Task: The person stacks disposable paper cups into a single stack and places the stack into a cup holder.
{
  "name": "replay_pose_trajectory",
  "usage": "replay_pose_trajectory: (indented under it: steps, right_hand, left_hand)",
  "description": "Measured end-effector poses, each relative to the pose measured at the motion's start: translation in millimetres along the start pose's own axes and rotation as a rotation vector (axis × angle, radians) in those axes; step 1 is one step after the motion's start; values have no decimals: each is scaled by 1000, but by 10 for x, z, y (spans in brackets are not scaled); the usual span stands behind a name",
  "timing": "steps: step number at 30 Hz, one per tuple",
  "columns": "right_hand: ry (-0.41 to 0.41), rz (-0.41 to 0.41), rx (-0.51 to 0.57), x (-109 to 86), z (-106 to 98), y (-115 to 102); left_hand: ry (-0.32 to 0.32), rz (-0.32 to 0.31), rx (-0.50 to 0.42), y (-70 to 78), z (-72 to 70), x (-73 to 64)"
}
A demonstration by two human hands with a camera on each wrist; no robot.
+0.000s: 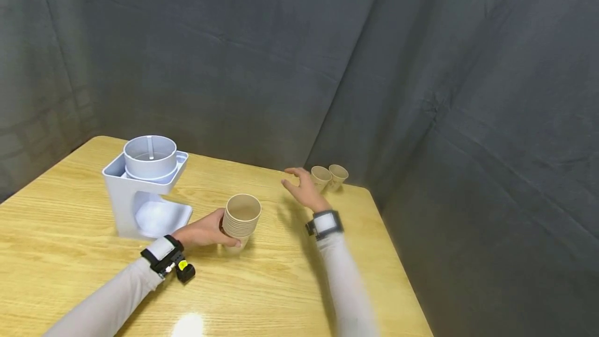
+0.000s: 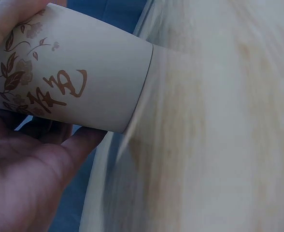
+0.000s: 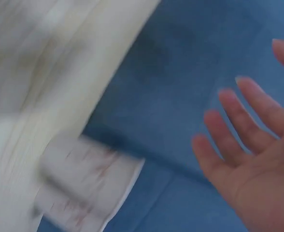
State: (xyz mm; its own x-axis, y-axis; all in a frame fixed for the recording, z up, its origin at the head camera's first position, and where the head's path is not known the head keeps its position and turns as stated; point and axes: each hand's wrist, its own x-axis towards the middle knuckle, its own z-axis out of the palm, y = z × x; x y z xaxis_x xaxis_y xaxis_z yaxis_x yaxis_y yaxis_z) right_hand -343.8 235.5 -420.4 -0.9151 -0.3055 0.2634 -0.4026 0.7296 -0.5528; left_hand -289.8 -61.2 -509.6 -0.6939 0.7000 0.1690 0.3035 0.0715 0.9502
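My left hand (image 1: 206, 231) grips a stack of nested beige paper cups (image 1: 241, 218), fingers and thumb wrapped round its lower part. In the left wrist view the outer cup (image 2: 103, 63) shows brown flower prints and brown written characters. Toward the back right, my right hand (image 1: 305, 190) hovers over the table with its fingers spread and nothing in them. Just beyond that hand, two single paper cups (image 1: 321, 175) stand upright side by side. The right wrist view has the same two cups (image 3: 93, 169), blurred, apart from the extended fingers (image 3: 243, 121).
A white stand (image 1: 125, 202) with a round container (image 1: 150, 156) on top and a base plate (image 1: 161, 217) below is on the left of the wooden table (image 1: 262, 295). Dark grey curtains (image 1: 224, 56) hang behind the table and along its right side.
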Motion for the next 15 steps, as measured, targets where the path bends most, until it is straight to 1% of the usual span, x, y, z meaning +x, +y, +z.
replay_pose_trajectory:
  steps: [3,4,7,10,13,15]
  right_hand:
    - [9,71,-44,99,-100,231]
    - [9,95,-77,125,-130,298]
    - [25,163,-234,191,-193,476]
    - [36,220,-331,216,-216,609]
    - [33,286,-338,214,-213,682]
    - [32,308,-356,223,-196,721]
  left_hand:
    - [2,5,3,-11,-6,3]
    - [3,7,2,-14,-7,4]
    - [3,12,-6,-20,-3,5]
    - [-7,17,-21,-20,4,-3]
    - [-16,20,-22,-18,5,-11]
    - [-12,19,-19,-13,4,-14]
